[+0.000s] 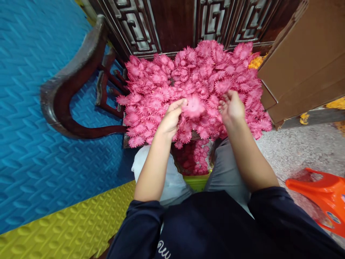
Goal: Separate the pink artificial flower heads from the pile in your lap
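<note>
A big heap of pink paper flowers (194, 79) covers the seat of a dark wooden chair (67, 93) in front of me. My left hand (171, 118) is closed, its fingertips pinching one pink flower (193, 107) that looks blurred, just above the heap. My right hand (231, 106) hovers over the right part of the heap with its fingers curled loosely upward and nothing plainly in them. More pink flowers (192, 158) lie lower down between my knees.
Blue foam mat (29, 118) lies to the left, yellow mat (75, 226) at the near left. A brown cardboard box (302, 61) stands at the right, an orange plastic stool (323, 196) at the lower right. Carved dark wood panels (172, 21) stand behind the heap.
</note>
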Available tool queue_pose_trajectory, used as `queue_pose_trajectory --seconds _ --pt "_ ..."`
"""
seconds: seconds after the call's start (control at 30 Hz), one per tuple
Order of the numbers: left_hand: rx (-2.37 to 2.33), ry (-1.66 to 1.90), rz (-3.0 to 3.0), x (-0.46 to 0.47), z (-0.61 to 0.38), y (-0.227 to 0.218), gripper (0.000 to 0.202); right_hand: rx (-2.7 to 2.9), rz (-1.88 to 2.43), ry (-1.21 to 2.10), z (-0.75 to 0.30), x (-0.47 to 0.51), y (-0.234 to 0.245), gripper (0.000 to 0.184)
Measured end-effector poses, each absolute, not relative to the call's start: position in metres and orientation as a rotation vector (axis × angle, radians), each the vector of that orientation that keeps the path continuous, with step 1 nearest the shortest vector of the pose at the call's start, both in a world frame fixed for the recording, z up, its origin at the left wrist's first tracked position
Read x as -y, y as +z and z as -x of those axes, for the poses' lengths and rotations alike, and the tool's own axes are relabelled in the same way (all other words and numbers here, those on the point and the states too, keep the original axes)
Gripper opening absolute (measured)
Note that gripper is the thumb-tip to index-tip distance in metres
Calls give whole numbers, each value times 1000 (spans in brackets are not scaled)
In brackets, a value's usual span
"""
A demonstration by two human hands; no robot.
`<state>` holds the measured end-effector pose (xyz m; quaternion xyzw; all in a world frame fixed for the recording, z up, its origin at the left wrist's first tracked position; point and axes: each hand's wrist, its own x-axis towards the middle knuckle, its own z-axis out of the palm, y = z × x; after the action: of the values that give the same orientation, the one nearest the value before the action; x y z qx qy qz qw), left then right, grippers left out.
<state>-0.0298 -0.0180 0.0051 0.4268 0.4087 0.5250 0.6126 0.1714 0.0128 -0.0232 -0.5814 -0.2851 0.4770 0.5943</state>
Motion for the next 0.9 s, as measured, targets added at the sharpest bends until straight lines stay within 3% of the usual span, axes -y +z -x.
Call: queue_pose_trajectory --seconds 0.1,0.27,0.4,0.63,0.9 --pt "-994 1285 -1004 17 36 7 24 782 1332 1063 -187 -22 -28 44" --pt "-1108 1330 -1011 15 33 4 22 828 1418 1309 -147 -6 -15 54" --pt "-1105 1304 -1049 16 27 2 19 1069 1228 1343 -112 13 -3 31" --pt "-1103 1332 -1083 15 28 0 16 1130 1077 1274 -106 17 2 26" --pt "-1140 1334 -1127 16 27 2 14 1119 1084 1330 -105 21 0 45"
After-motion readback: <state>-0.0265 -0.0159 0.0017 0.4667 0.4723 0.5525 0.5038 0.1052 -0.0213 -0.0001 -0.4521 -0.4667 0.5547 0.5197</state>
